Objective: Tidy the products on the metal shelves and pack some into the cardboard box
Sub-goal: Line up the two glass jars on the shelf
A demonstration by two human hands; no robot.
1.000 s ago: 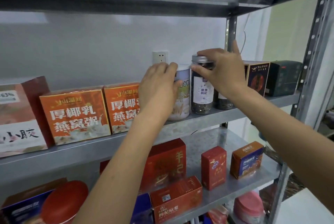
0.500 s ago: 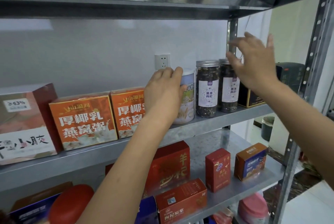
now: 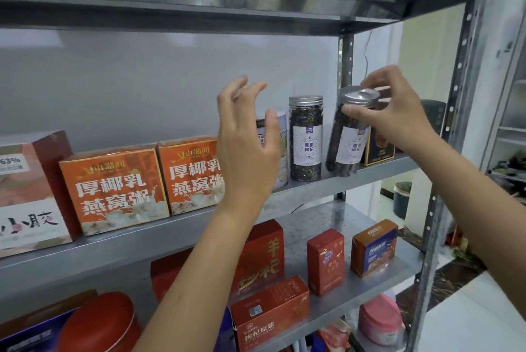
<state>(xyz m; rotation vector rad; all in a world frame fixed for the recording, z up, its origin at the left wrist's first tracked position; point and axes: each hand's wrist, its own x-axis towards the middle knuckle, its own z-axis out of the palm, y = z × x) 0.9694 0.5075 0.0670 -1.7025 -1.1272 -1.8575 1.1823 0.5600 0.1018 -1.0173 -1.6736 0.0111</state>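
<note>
On the upper metal shelf (image 3: 176, 238) stand two clear jars of dark dried berries with silver lids. My right hand (image 3: 395, 112) grips the right jar (image 3: 345, 147) near its lid and holds it tilted, its base at the shelf. The left jar (image 3: 306, 138) stands upright. My left hand (image 3: 244, 149) hovers open in front of a white canister (image 3: 280, 135), which it mostly hides, and touches nothing. Two orange boxes (image 3: 113, 189) stand further left. No cardboard box is in view.
A dark box (image 3: 380, 149) sits behind the tilted jar. A large red-and-white box (image 3: 31, 195) stands at far left. The lower shelf (image 3: 330, 218) carries several red boxes, a blue-and-orange box (image 3: 374, 248) and a red tin (image 3: 99, 323). Steel uprights (image 3: 444, 181) frame the right side.
My left hand has let go of the white canister and lifted off, fingers spread. My right hand moved from the dark box area onto the right jar, gripped its top and tilted it.
</note>
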